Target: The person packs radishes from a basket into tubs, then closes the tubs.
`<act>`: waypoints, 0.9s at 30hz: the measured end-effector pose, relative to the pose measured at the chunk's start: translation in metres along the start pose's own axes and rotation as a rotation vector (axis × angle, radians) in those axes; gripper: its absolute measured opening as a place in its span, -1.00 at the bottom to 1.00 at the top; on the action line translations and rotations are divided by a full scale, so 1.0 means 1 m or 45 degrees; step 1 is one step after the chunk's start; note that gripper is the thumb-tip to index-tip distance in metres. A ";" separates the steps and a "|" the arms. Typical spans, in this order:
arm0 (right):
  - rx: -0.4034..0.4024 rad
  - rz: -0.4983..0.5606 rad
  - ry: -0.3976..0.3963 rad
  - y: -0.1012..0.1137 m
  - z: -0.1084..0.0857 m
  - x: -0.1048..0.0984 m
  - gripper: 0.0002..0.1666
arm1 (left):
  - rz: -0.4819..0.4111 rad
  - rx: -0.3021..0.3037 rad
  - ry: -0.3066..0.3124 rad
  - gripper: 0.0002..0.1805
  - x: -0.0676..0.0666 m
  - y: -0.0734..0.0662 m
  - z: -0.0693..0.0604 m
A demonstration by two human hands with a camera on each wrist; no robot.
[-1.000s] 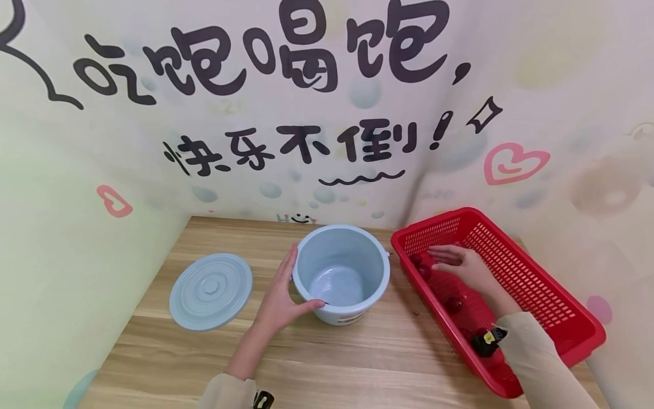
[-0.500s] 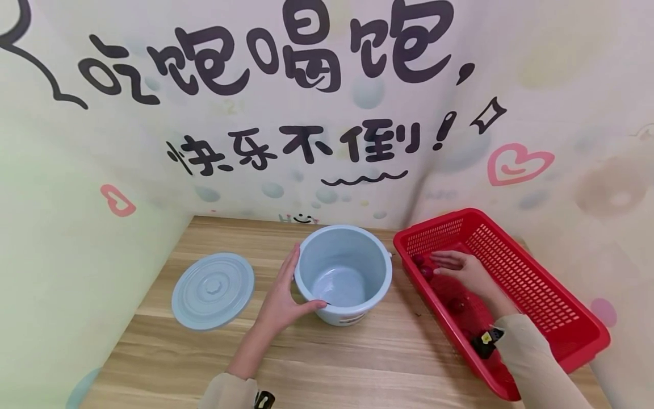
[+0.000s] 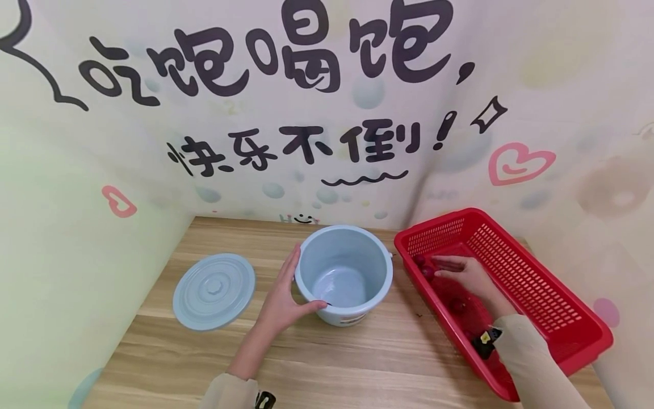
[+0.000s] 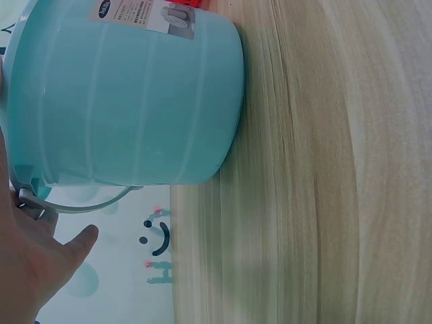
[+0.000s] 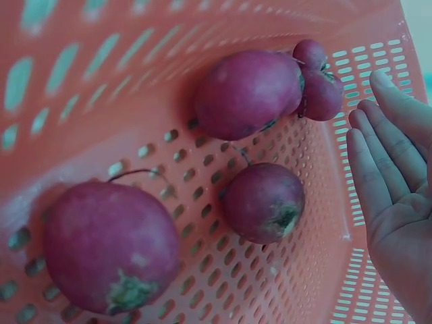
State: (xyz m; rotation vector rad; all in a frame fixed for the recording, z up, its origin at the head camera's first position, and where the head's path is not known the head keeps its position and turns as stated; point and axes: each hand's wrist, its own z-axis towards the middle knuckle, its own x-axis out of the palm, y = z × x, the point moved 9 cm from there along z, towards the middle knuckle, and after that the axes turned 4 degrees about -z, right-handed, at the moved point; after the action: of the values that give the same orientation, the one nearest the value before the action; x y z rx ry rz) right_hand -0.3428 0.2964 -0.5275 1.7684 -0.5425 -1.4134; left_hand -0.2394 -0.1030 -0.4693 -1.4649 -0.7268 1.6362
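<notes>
My left hand [image 3: 280, 304] rests against the near left side of a light blue plastic bucket [image 3: 344, 284], fingers along its outside and thumb over the front rim. In the left wrist view, the bucket's wire handle [image 4: 81, 208] hangs beside that hand. My right hand [image 3: 467, 275] reaches into a red plastic basket [image 3: 526, 278], its fingers extended and holding nothing. Beside its fingertips in the head view is a red radish [image 3: 428, 272]. The right wrist view shows several round radishes [image 5: 111, 246] on the perforated basket floor, apart from the hand.
A round blue lid [image 3: 213, 291] lies on the wooden table [image 3: 352, 363], left of the bucket. A printed cloth [image 3: 306, 187] hangs behind the table. The basket's raised rim [image 3: 443, 325] stands between the right hand and the bucket.
My right hand has edged slightly down toward the radishes in the basket. The left hand stays against the bucket, and the head view has shifted a little.
</notes>
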 end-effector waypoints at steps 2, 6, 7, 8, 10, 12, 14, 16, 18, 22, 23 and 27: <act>-0.006 -0.002 0.013 -0.001 0.001 0.001 -0.46 | 0.000 0.001 -0.001 0.40 0.000 0.000 0.000; 0.015 0.012 0.049 -0.004 0.002 0.004 -0.47 | 0.002 0.002 -0.002 0.40 0.000 0.000 0.000; 0.028 0.013 0.055 -0.006 0.002 0.005 -0.47 | 0.002 0.002 -0.001 0.40 0.000 0.000 0.000; 0.033 0.014 0.063 -0.008 0.002 0.006 -0.46 | 0.002 0.004 -0.001 0.40 0.000 0.000 0.000; 0.041 0.018 0.073 -0.011 0.003 0.007 -0.46 | -0.001 0.002 0.001 0.40 0.000 0.001 0.000; 0.043 0.025 0.084 -0.013 0.004 0.009 -0.46 | -0.007 -0.001 0.002 0.40 0.000 0.002 0.000; 0.045 0.034 0.087 -0.016 0.005 0.011 -0.46 | -0.011 -0.002 0.001 0.40 0.000 0.002 0.000; 0.053 0.028 0.099 -0.018 0.005 0.013 -0.46 | -0.012 -0.001 0.000 0.40 0.000 0.002 0.000; 0.064 0.026 0.112 -0.020 0.006 0.016 -0.46 | -0.005 0.005 -0.002 0.39 0.000 0.002 0.000; 0.086 0.019 0.142 -0.022 0.006 0.019 -0.43 | -0.009 0.008 -0.001 0.39 0.001 0.002 0.000; 0.095 0.026 0.139 -0.023 0.006 0.019 -0.43 | -0.010 0.008 0.000 0.39 0.001 0.002 0.000; 0.098 0.030 0.132 -0.026 0.007 0.019 -0.41 | -0.011 0.005 0.000 0.39 0.001 0.002 0.000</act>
State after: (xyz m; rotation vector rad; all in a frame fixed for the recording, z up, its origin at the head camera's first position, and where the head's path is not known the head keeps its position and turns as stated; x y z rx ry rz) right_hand -0.3480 0.2949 -0.5599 1.8790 -0.5672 -1.2917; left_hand -0.2398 -0.1032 -0.4712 -1.4573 -0.7290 1.6299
